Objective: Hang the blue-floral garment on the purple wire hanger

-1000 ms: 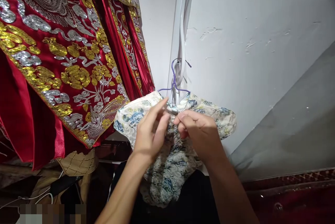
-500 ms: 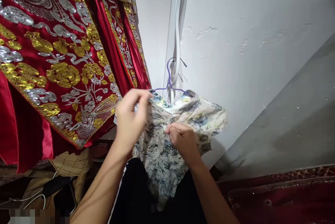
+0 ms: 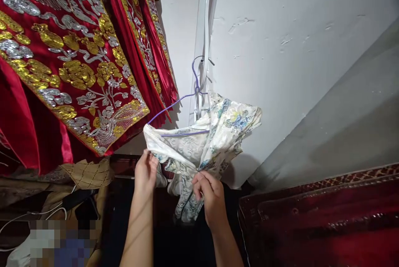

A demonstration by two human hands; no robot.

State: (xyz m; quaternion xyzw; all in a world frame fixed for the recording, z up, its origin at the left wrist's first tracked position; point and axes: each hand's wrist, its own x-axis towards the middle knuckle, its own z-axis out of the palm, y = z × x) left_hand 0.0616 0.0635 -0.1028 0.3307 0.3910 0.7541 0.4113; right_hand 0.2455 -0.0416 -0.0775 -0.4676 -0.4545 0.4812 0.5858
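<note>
The floral garment [image 3: 212, 134] hangs bunched on a purple wire hanger [image 3: 187, 100] hooked at the wall rail [image 3: 202, 30] — just above both hands, its long axis running down between them. Right hand [image 3: 210, 200] has its fingers pinched on the gathered front; left hand [image 3: 145, 173] grips the left hem corner. Half a second ago the left hand was up at the collar — now it's lower, and the hanger's left arm is bare. Red embroidered robe [image 3: 77, 63] hangs to the left.

Costume storage or dressing room — red robes with gold and silver embroidery [image 3: 71, 63] hang along a plain white wall [image 3: 280, 50].
</note>
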